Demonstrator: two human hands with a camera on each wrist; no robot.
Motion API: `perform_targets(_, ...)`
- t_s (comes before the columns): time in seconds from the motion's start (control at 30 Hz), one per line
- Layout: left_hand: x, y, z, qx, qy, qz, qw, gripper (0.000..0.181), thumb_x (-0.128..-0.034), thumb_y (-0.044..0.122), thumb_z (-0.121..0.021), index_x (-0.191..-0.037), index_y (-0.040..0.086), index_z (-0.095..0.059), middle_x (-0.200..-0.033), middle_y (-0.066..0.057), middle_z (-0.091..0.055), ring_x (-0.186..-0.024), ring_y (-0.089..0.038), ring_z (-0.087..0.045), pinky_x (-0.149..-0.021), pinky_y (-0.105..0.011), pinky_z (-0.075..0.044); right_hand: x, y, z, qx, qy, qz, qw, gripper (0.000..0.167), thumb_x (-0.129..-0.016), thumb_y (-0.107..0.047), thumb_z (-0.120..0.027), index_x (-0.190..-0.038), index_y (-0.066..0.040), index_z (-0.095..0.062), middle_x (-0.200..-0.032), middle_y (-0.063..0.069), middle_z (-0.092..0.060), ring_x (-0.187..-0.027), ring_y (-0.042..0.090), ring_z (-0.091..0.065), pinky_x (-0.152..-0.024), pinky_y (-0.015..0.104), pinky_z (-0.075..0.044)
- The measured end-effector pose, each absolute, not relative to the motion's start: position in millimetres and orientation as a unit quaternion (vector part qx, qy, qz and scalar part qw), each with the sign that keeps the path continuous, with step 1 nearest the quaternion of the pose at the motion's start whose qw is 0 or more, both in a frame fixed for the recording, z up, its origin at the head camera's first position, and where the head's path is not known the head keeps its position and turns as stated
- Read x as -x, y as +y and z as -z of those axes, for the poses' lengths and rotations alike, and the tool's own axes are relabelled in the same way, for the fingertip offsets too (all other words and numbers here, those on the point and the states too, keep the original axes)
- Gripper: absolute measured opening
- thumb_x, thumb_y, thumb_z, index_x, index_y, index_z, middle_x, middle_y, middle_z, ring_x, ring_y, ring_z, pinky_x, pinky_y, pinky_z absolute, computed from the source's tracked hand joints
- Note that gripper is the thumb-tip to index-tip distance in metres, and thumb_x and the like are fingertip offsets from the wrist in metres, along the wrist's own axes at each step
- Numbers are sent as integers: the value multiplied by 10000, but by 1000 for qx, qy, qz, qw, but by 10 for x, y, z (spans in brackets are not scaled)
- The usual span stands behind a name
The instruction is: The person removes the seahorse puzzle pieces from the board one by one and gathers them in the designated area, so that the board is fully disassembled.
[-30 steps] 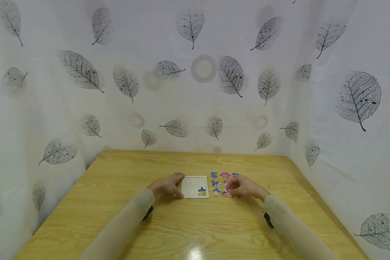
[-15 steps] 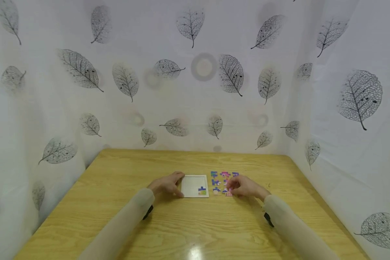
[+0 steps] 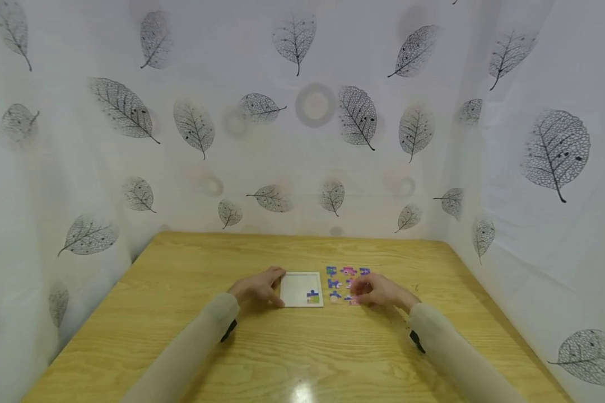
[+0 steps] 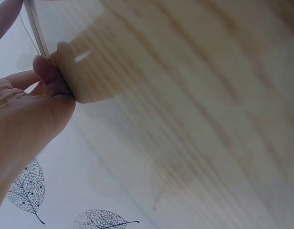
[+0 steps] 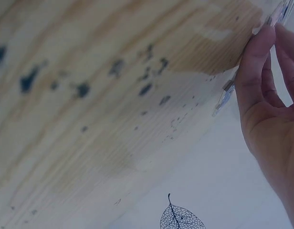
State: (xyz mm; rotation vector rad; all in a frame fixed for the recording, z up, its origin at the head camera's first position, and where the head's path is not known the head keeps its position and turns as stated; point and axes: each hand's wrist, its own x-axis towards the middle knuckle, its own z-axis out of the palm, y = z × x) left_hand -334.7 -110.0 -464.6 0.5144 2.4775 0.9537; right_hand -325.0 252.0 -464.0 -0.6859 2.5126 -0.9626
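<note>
A white square puzzle tray lies flat on the wooden table. One blue, green and orange jigsaw piece sits in its lower right corner. My left hand holds the tray's left side, index finger near the far corner and thumb at the near one; in the left wrist view the thumb touches the edge. Right of the tray lie several jigsaw pieces in rows, among them a pink piece. At the near row my right hand pinches a pink piece between thumb and index finger, partly hidden by the fingers.
The wooden table extends around both hands. A white curtain printed with dark leaves hangs behind it and along both sides. In the right wrist view, another jigsaw piece lies close to the right hand.
</note>
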Motion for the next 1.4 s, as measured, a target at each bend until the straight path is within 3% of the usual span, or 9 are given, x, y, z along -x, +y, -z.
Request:
perform_targets(0.17,3342,-1106,4646,-187,893,-345,219,935,-783,159,-819,-1534,36,-275,-1599,-129,-227,-1480,-332,-210,-1224,-492,-180,3244,2524,4652,279,894,313,160,250,-874,-167,-729,-1108,-94,-678,-970,58,-652,-817,160,-564,-664,252,-509)
perform_targets(0.37,3348,-1106,4646,-187,891,-350,219,941,-786,170,-820,-1537,41,-269,-1597,-117,-231,-1475,-320,-222,-1225,-483,-179,3248,2527,4665,307,893,298,141,257,-870,-139,-727,-1120,-86,-695,-968,47,-658,-832,125,-562,-715,228,-481)
perform_targets(1.03,3362,-1102,4638,-186,891,-351,221,937,-791,179,-816,-1539,49,-268,-1601,-113,-223,-1474,-320,-227,-1223,-486,-187,3238,2529,4660,299,892,306,144,272,-879,-145,-724,-1139,-80,-684,-980,59,-665,-838,132,-572,-692,223,-493)
perform_targets(1.27,3356,-1101,4649,-188,893,-345,220,934,-791,190,-816,-1538,50,-272,-1608,-117,-216,-1482,-328,-213,-1225,-487,-178,3231,2516,4619,259,882,349,182,323,-874,-156,-732,-1171,-53,-659,-985,110,-650,-815,185,-570,-623,270,-540)
perform_targets(1.4,3359,-1114,4660,-193,893,-344,215,928,-792,180,-814,-1533,36,-276,-1602,-127,-222,-1478,-338,-218,-1222,-491,-187,3267,2475,4603,264,879,357,174,324,-881,-155,-725,-1178,-42,-662,-1011,109,-659,-812,167,-567,-633,246,-530)
